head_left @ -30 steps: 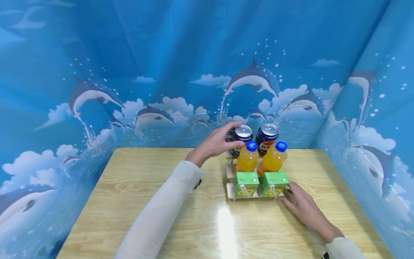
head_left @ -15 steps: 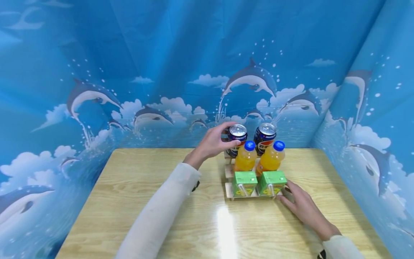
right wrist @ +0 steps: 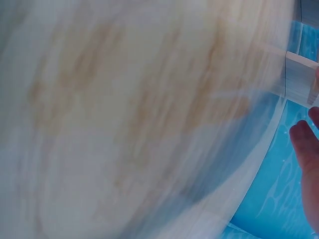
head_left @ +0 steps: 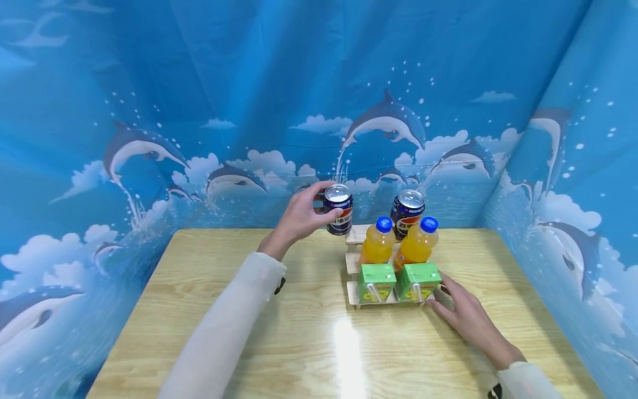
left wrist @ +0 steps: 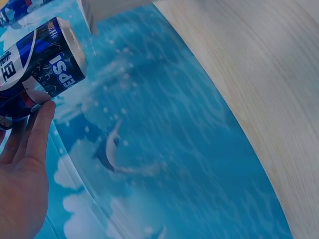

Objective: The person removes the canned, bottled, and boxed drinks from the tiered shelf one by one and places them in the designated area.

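Observation:
My left hand (head_left: 294, 219) grips a dark blue Pepsi can (head_left: 338, 209) between thumb and fingers, in the air just left of the top step of a small wooden tiered rack (head_left: 352, 264). In the left wrist view the same can (left wrist: 47, 64) tilts across the upper left, my fingers curled at its side. A second Pepsi can (head_left: 408, 213) stands on the top step at right. Two orange juice bottles with blue caps (head_left: 377, 244) fill the middle step, and two green juice boxes (head_left: 377, 282) the bottom one. My right hand (head_left: 466, 313) holds the rack's front right corner.
The rack stands on a light wood table (head_left: 239, 310) toward its back right. A blue curtain (head_left: 279, 111) printed with dolphins encloses the table at the back and both sides.
My left hand has lifted the left Pepsi can off the rack's top step and carried it leftward, baring that part of the step. The right hand stays at the rack's corner.

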Motion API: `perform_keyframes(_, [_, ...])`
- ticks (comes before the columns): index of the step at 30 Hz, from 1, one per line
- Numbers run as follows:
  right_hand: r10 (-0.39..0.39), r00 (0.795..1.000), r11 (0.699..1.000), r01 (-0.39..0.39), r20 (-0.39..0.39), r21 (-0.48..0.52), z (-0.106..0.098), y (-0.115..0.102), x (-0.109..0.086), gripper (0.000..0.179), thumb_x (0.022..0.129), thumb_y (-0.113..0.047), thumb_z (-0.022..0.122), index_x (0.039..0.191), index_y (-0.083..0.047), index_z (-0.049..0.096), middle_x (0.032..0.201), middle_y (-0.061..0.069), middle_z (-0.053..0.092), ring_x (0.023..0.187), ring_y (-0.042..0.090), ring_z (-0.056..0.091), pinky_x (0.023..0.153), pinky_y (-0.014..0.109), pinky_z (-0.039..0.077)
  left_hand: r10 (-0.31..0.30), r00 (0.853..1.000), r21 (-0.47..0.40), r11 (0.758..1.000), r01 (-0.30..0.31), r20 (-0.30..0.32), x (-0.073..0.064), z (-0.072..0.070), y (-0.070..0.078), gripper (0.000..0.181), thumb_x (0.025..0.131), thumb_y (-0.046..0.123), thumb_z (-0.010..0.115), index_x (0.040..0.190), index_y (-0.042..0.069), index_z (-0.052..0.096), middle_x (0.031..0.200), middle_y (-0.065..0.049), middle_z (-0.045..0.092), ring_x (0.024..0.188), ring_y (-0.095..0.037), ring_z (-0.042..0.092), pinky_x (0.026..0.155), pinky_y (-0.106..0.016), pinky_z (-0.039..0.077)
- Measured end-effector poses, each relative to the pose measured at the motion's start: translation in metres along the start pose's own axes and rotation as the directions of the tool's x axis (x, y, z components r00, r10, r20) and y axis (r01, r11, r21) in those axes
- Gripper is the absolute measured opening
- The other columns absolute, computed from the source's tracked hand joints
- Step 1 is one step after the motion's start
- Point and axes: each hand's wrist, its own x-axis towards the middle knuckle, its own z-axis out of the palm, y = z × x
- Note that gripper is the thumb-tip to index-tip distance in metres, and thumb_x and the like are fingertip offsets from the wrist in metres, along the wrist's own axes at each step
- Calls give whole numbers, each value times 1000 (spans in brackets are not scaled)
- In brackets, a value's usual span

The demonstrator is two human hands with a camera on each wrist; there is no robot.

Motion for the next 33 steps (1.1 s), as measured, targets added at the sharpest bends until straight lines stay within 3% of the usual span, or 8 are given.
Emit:
perform_keyframes(8, [6, 1000, 999, -7, -30, -37, -2, 2, -6, 73, 100, -26, 82, 161, -2, 49, 150, 33, 60, 129, 56, 64, 105, 78, 49, -49, 998, 42, 998, 51, -43, -16, -24, -19, 68, 99, 32, 82, 160, 19, 52, 151, -14, 63, 131, -36, 67, 99, -53, 65])
perform_keyframes(15, [-157, 983, 982, 145, -100, -120, 0, 11, -10, 46, 90, -16, 89, 130, -3, 72, 125, 20, 77, 114, 44, 72, 98, 68, 57, -87, 993, 47, 995, 91, -79, -31, -49, -39, 70, 100, 30, 81, 161, 17, 50, 152, -17, 61, 131, -40, 67, 98, -55, 65])
perform_keyframes(20, [-220, 973, 964, 205, -76, -168, 0, 13, -13, 48, 89, -16, 89, 131, 0, 72, 129, 25, 75, 119, 47, 71, 100, 70, 56, -113, 988, 58, 991, 119, -106, -44, -66, -50, 70, 100, 28, 81, 162, 16, 49, 154, -19, 59, 132, -42, 67, 98, -56, 65])
perform_keyframes(24, [-214, 975, 966, 202, -61, -163, 1, 13, -17, 50, 91, -17, 87, 134, 1, 71, 136, 28, 71, 124, 51, 67, 102, 73, 54, -143, 981, 73, 985, 153, -128, -54, -78, -59, 70, 102, 29, 80, 163, 15, 48, 156, -20, 57, 134, -44, 65, 101, -57, 64])
perform_keyframes(33, [-151, 980, 986, 141, -132, -84, 11, 7, -14, 42, 92, -15, 87, 129, 0, 75, 129, 23, 76, 118, 48, 73, 100, 68, 56, -228, 959, 113, 962, 248, -166, -80, -105, -81, 73, 103, 30, 78, 165, 14, 44, 158, -23, 55, 143, -44, 58, 108, -59, 59])
